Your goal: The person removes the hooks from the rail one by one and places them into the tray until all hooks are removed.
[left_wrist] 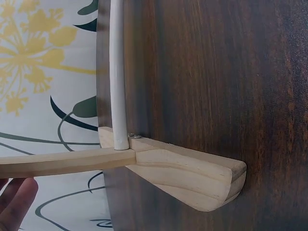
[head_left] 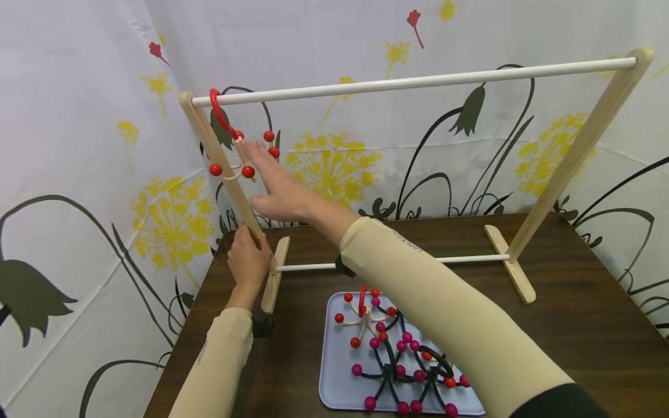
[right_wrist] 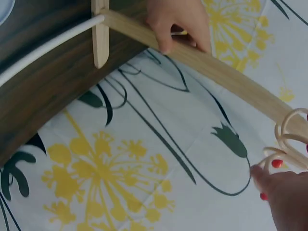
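A cream-coloured branched piece with red ball tips hangs by its red hook (head_left: 216, 110) from the left end of the white rod (head_left: 397, 86). My right hand (head_left: 284, 188) is raised beside this piece, fingers extended; whether the fingertips touch it I cannot tell. Lower down, my left hand (head_left: 249, 261) grips the left wooden post (head_left: 245, 203) of the stand. The right wrist view shows that hand's thumb and fingers around the post (right_wrist: 231, 77), with the right hand (right_wrist: 291, 195) close to the cream loops (right_wrist: 288, 127).
A pale tray (head_left: 328, 371) on the dark wooden table (head_left: 585, 325) bears several branched pieces, cream and black, with red or pink balls. The stand's right post (head_left: 580, 151) and a lower white bar (head_left: 308, 267) span the table's back. Behind hangs a flowered curtain (head_left: 334, 35).
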Demonstrator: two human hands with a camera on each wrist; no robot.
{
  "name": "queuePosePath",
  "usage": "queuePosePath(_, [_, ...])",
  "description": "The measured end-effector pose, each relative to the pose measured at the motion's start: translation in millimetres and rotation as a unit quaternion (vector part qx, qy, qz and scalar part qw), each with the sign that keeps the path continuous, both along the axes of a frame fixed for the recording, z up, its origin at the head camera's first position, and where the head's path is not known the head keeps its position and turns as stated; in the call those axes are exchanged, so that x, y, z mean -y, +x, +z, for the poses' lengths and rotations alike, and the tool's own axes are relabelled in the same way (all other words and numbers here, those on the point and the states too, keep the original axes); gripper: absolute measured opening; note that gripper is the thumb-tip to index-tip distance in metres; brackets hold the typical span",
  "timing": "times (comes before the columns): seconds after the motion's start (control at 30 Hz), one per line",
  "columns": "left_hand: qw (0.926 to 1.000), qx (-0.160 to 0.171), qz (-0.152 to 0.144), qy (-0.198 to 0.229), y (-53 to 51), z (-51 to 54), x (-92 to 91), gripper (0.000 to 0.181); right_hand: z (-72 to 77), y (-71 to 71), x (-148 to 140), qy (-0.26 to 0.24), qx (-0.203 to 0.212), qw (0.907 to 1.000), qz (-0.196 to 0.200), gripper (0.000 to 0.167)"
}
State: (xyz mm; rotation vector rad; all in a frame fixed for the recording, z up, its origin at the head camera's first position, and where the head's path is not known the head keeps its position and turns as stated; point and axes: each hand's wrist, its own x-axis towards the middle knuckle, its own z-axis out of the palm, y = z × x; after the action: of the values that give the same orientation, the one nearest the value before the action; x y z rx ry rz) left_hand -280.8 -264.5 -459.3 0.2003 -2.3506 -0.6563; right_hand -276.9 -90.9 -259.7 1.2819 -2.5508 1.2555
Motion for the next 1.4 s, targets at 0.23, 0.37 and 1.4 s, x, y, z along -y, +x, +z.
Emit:
queuePosePath(0.23, [1.0,0.001,0.0,-0.005,-0.8,0.5,-1.5,0.035,10.6,6.7,0.7,0.089,0.01,0.9939,-0.064,0.075])
queuePosePath(0.37, [1.0,0.007,0.001,-0.006,-2.0,-1.7,-2.3,0.035,15.3,11.5,7.2,0.141,-0.018,0.9821,-0.123,0.065])
queuePosePath(1.4, [0.9997,0.014,0.018,0.005,-3.8,-3.3,1.3,0.037,24.0,-6.2,-39.4,0.13,-0.098,0.9241,-0.346,0.035])
